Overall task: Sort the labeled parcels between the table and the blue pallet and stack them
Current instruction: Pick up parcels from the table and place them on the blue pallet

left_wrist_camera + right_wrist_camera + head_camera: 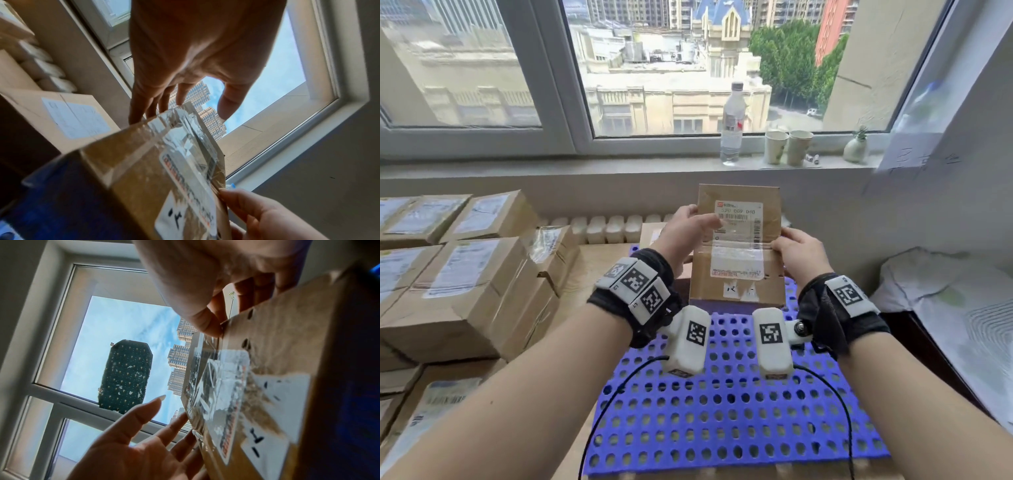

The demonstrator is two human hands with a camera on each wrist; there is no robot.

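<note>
I hold a flat brown cardboard parcel upright over the far end of the blue pallet, with its white shipping label facing me. My left hand grips the upper left edge, thumb across the label and fingers behind. My right hand pinches the right edge, as the thumb tip shows in the right wrist view. Whether the parcel's lower edge touches the pallet, I cannot tell. The left wrist view shows the taped parcel below my left hand's fingers.
Stacks of labeled brown parcels fill the table on the left. Another parcel lies behind the pallet near a white radiator. A water bottle, two paper cups and a small vase stand on the windowsill. White bedding lies right.
</note>
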